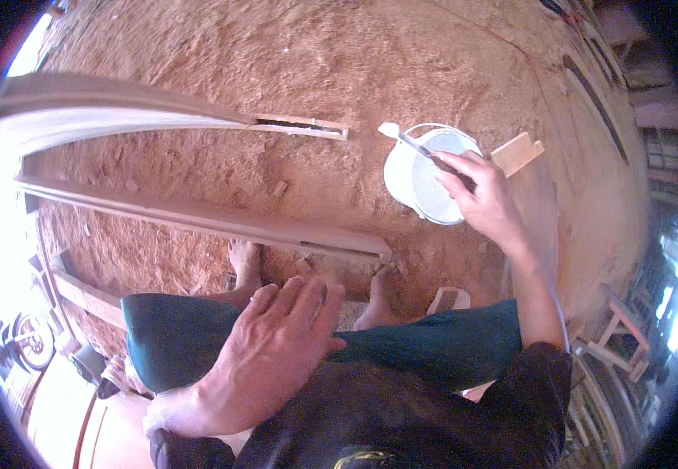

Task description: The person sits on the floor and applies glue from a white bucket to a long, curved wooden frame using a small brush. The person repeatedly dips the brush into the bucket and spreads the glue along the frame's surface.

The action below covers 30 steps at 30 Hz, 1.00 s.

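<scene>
Far left, near the lower edge: a small wheel (33, 341), partly washed out by glare. Across the sawdust-covered ground (339, 70), two long curved wooden frame pieces running from the left edge toward the middle: the upper wooden piece (120, 113) ending in a slotted end, the lower wooden rail (198, 219) ending just above the bare feet.

Low in the middle, left hand (276, 356) lying flat, fingers stretched and close together, resting on the knee of the dark green trousers (175, 336); clamped on nothing. Just beyond its fingertips, two bare feet on the ground, left foot (244, 266) and right foot (376, 297), the rail's end between and above them.

Right of the middle, a white bucket (421, 176) standing on the ground. Right hand (479, 195) reaching over its right rim, fingers closed round the handle of a brush (405, 141), whose pale tip sticks out past the bucket's upper left rim. Just beside the hand, to the right, a small flat wooden block (517, 152).
</scene>
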### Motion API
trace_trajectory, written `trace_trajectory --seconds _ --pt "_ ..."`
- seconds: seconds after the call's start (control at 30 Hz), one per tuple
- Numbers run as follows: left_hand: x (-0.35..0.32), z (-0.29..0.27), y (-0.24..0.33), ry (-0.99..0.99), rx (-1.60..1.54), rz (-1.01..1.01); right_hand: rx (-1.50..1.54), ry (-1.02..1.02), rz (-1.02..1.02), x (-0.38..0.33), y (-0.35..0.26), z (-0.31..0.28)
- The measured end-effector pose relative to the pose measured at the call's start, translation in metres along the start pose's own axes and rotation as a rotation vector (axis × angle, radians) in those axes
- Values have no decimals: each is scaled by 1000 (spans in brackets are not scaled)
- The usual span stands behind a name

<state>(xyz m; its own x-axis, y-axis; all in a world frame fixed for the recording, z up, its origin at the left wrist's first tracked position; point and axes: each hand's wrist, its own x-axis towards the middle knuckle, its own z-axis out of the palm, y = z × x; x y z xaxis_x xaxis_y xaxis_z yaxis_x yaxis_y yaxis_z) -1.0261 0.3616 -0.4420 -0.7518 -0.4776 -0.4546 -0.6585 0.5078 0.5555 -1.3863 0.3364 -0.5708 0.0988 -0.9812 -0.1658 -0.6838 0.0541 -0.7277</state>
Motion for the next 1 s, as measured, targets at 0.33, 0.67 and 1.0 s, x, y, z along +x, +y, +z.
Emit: trace_trajectory --seconds 0.33,0.67,1.0 --pt "-25 7 0 72 -2 -13 -318 -315 13 117 -24 125" --pt "-31 2 -11 34 -45 -40 -378 -415 115 159 -38 170" --pt "-27 -3 -16 -6 -57 -30 -500 -337 42 139 -42 145"
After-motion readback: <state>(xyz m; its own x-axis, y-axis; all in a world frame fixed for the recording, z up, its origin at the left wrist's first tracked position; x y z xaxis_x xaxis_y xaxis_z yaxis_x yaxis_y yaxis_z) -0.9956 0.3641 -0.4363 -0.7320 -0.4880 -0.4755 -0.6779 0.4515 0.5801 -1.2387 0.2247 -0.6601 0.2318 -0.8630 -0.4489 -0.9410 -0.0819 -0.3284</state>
